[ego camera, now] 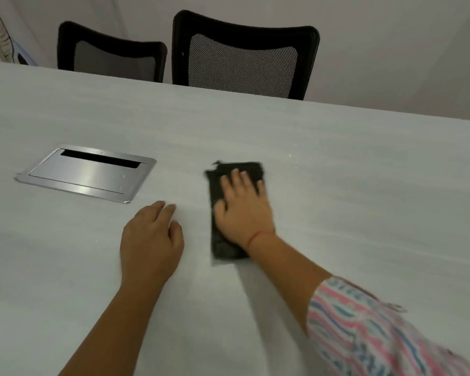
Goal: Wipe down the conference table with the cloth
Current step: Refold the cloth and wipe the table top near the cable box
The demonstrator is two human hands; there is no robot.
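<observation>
A dark folded cloth (223, 248) lies flat on the pale conference table (350, 191), near its middle. My right hand (242, 210) presses down on the cloth with its fingers spread and straight; the hand and cloth are slightly blurred. My left hand (152, 240) rests on the bare tabletop just left of the cloth, fingers relaxed and holding nothing.
A brushed metal cable hatch (87, 173) is set flush in the table at the left, its slot dark. Two black mesh-back chairs (244, 55) (111, 52) stand behind the far edge, against a plain wall.
</observation>
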